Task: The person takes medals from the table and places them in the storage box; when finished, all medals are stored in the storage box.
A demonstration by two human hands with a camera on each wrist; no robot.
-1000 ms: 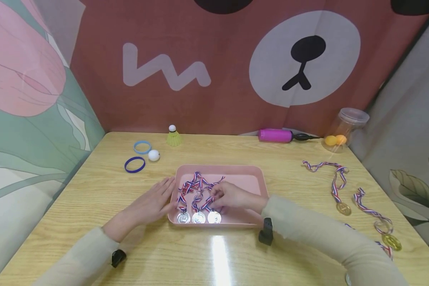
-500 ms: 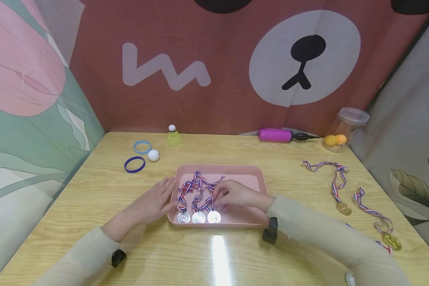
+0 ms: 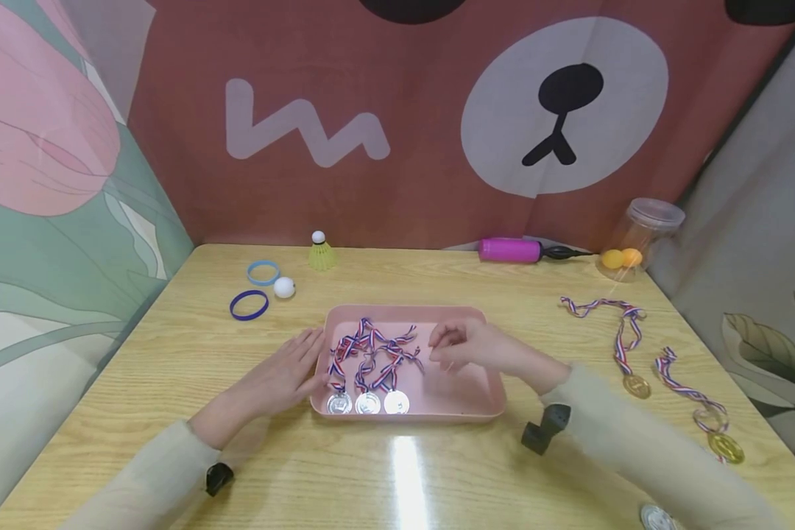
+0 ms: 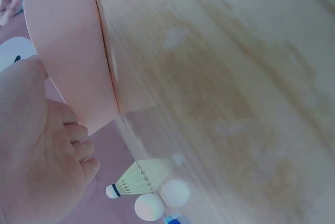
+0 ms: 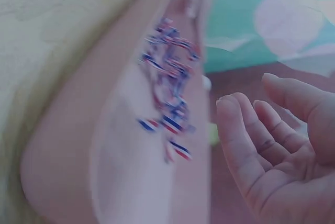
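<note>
A pink tray (image 3: 464,417) holds three silver medals (image 3: 368,403) in a row along its near side. Their red, white and blue ribbons (image 3: 371,346) lie tangled at the tray's left; the right wrist view shows the same ribbons (image 5: 170,72). My left hand (image 3: 278,375) rests flat with straight fingers against the tray's left edge, and the left wrist view has its palm beside the tray wall (image 4: 70,46). Above the tray's right part is my right hand (image 3: 470,346), fingers loosely bent and nothing between them. In the right wrist view this hand (image 5: 282,145) shows its palm and parted thumb.
Two gold-coloured medals (image 3: 726,447) with ribbons lie at the right, and a silver medal (image 3: 657,518) near the right forearm. Bracelets (image 3: 249,305), a white ball (image 3: 284,287) and a shuttlecock (image 3: 321,252) stand back left. A pink pump (image 3: 511,250) and clear jar (image 3: 639,239) stand back right.
My right hand has let go of the rightmost ribbon and moved right, away from the ribbons. The silver medal by the right forearm shows more. My left hand has stayed put.
</note>
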